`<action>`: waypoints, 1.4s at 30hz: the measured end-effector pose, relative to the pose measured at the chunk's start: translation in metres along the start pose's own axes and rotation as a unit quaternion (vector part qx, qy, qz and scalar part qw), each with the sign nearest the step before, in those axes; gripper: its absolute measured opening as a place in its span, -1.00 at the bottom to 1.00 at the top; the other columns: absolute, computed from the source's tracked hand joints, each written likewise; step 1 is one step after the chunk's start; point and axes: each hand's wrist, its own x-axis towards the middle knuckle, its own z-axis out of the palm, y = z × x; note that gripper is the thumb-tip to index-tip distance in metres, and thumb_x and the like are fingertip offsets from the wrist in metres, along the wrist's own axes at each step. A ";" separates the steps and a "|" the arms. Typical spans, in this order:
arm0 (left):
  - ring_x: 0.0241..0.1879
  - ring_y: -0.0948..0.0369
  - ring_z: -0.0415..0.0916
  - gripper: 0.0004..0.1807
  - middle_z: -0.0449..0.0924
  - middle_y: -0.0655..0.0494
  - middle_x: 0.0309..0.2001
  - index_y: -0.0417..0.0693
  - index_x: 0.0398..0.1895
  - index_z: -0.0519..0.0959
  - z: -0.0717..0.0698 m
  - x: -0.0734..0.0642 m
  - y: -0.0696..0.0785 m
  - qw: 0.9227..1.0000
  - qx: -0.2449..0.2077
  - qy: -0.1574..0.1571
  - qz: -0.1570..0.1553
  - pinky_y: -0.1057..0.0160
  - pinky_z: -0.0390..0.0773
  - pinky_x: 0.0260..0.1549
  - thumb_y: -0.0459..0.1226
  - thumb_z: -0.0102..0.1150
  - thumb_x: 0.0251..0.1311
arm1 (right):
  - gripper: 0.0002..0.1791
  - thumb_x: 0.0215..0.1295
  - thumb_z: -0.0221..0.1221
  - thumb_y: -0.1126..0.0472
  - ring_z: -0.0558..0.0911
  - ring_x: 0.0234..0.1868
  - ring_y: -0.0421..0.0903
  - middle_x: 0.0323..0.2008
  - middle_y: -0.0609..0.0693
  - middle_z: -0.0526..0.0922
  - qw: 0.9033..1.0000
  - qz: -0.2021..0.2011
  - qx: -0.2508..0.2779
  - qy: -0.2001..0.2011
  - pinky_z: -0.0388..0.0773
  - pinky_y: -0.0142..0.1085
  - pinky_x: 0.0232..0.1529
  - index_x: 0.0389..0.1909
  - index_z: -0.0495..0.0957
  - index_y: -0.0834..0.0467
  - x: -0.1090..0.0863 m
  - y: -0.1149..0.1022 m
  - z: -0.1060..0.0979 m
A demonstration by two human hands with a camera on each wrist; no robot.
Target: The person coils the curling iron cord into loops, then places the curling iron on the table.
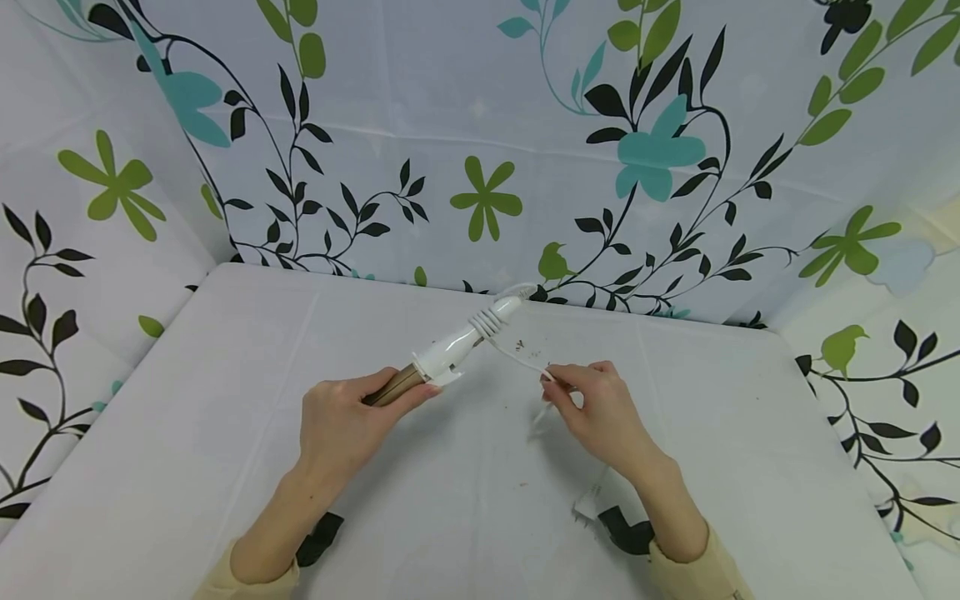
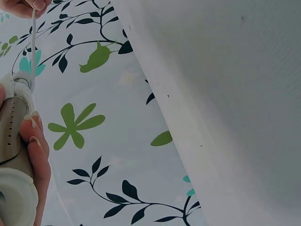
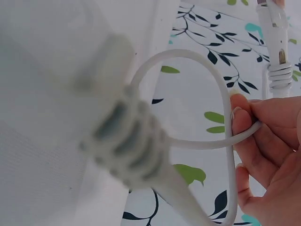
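Corded appliance [image 1: 452,350], white and brown and by our guess a hair styler, sits in our left hand [image 1: 347,423] near the middle of the head view, tilted with its white end toward the upper right. Our left thumb and fingers curl round the brown section. Our right hand [image 1: 602,410], right of centre, pinches the white cord [image 3: 230,174] between thumb and fingertips, and a strand runs from there to several coils [image 1: 487,322] lying close together around the narrower white part.

We judge the appliance stiff and light enough for one hand, with a smooth casing that may slip and a shell that could crack in a fall. The brown section looks like a sound place to hold, since it leaves the coils free. The cord seems soft but springy; we would take it by the fingertips near the coils and keep the tension mild, as a hard tug could strain its join.

Farther out, the right wrist view shows the cord looping mid-frame, with a ribbed fitting [image 3: 136,146] blurred to the left. Beneath our hands spreads the white bench [image 1: 225,467], and leaf-patterned cloth [image 1: 420,92] fills the top of the head view.
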 end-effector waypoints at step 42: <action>-0.80 0.30 0.04 -0.03 0.24 0.19 -0.81 -0.06 -0.62 0.64 -0.012 0.002 -0.009 0.982 0.146 -0.108 -0.052 0.32 0.01 -0.78 0.56 -0.43 0.11 | -0.87 0.46 0.16 0.22 0.56 -0.39 -0.15 -0.34 -0.06 0.59 0.977 -0.202 -0.072 0.005 0.40 -0.11 -0.03 -0.20 0.67 0.13 0.000 -0.005 -0.008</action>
